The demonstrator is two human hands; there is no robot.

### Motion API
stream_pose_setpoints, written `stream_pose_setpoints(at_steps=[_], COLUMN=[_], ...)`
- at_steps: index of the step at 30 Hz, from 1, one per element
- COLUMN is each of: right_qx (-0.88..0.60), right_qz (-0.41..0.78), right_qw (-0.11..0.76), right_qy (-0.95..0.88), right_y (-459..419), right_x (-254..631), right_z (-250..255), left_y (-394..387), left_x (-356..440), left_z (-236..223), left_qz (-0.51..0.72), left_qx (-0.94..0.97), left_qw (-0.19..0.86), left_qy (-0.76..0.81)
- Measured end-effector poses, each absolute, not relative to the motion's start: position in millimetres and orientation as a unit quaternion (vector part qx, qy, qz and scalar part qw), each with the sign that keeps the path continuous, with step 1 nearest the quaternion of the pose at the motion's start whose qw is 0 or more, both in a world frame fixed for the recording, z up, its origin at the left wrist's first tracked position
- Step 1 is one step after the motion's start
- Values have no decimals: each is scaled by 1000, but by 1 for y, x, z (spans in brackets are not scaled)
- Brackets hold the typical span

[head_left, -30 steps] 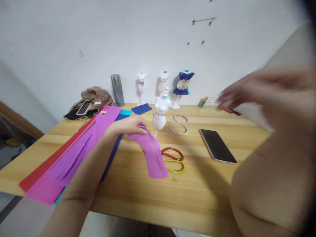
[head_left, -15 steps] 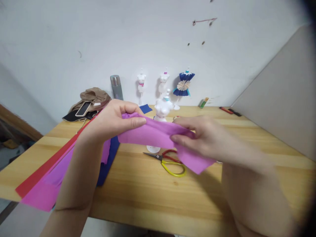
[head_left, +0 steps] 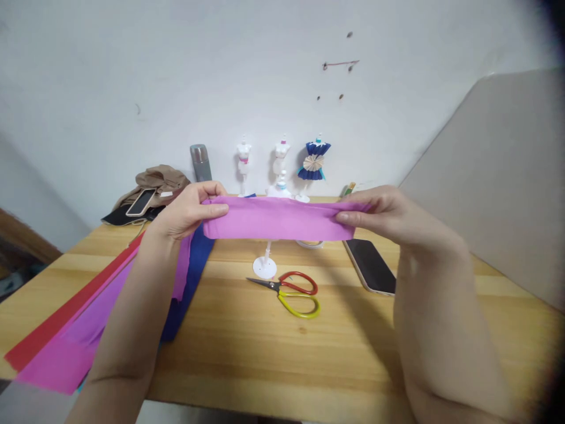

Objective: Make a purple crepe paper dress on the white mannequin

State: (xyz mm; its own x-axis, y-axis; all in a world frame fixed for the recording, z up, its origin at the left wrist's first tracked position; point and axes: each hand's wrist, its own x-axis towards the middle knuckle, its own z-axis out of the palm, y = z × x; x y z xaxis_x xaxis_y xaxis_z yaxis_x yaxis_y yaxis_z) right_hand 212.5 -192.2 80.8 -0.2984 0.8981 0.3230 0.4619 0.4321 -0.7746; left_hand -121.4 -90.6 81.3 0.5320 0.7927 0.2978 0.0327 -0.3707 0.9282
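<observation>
The left hand (head_left: 189, 209) pinches the left end of a magenta-pink, rectangular strip of thin sheet material (head_left: 282, 219) between thumb and fingers; the right hand (head_left: 388, 215) pinches the right end in the same manner. The strip is stretched nearly level between both grips, raised above a light wooden table (head_left: 247, 353). Directly behind the strip stands a white miniature dress form on a round base (head_left: 265, 268), its torso mostly hidden by the strip. Below the span, nearer the person, lie black-bladed scissors with one red and one yellow handle loop (head_left: 279, 287). A dark-screened, light-edged smartphone (head_left: 371, 265) lies below the right grip. Long red, pink and blue sheets (head_left: 57, 353) lie below the left grip, partly covered by the forearm.
</observation>
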Motion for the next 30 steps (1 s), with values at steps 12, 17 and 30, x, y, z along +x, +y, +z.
stream_pose_setpoints(at_steps=[12, 17, 30], right_qx=[-378, -356, -386], right_qz=[359, 383, 389], right_qw=[574, 568, 480], right_qy=[-632, -635, -685], right_y=[-166, -164, -155], right_x=[225, 230, 235], right_z=[57, 52, 47], left_y=[-81, -84, -77], left_x=[-138, -143, -148], left_z=[83, 82, 81], left_qz=[458, 497, 389], left_qx=[729, 747, 806], left_qw=[417, 366, 399], left_qy=[291, 247, 199])
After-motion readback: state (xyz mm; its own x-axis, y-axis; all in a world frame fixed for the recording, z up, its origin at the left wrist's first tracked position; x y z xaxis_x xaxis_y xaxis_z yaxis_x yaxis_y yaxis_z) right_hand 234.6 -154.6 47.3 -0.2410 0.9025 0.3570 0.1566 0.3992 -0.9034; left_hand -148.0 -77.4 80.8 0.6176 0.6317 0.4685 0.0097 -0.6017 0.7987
